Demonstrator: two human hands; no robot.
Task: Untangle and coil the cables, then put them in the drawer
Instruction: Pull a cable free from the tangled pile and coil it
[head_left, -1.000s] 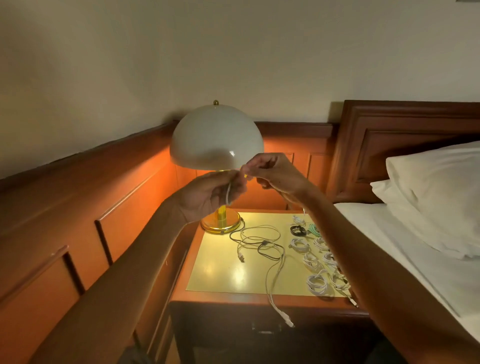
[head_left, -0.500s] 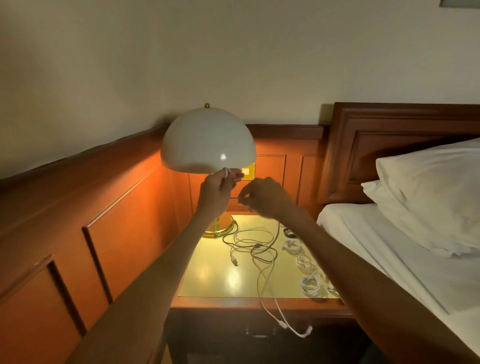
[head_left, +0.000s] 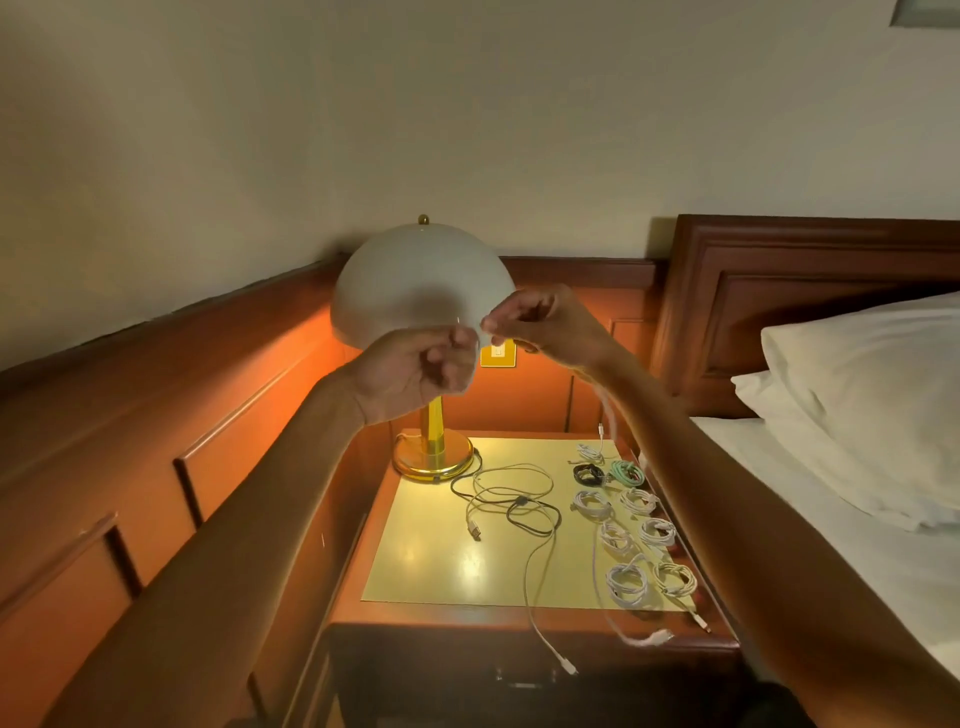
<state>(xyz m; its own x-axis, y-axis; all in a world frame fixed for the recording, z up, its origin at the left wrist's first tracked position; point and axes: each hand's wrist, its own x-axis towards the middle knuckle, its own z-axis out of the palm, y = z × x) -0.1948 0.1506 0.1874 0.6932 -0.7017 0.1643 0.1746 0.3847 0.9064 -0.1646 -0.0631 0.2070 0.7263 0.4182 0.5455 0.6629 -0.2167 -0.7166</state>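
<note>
Cables (head_left: 511, 488) lie in a loose tangle on the desk (head_left: 415, 577), one white and one black looped through each other, with the white one's tail hanging over the front edge. Beside them, toward the bed (head_left: 831, 519), sit coiled bundles (head_left: 626, 582) in two rows. A further white cable (head_left: 607, 415) is held up in front of the lamp (head_left: 415, 280): the right hand (head_left: 545, 327) pinches it between thumb and fingertips, and it drops in a blurred line past the wrist toward the desk's front edge. The left hand (head_left: 415, 369) is raised just beside it, its grip curled with the fingertips close to the right's, but blur hides whether it pinches the strand. Such a cable should be very light, limp and smooth, so it will slide through a slack pinch and spring out of a loose coil. The plugs (head_left: 474, 531) are the only stiff parts and will likely snag in other loops. I judge the best hold to be just behind a plug, feeding the length through the other hand's fingers into even loops and never yanking a knot tight. The drawer (head_left: 519, 680) under the desk top is in shadow and looks shut.
</note>
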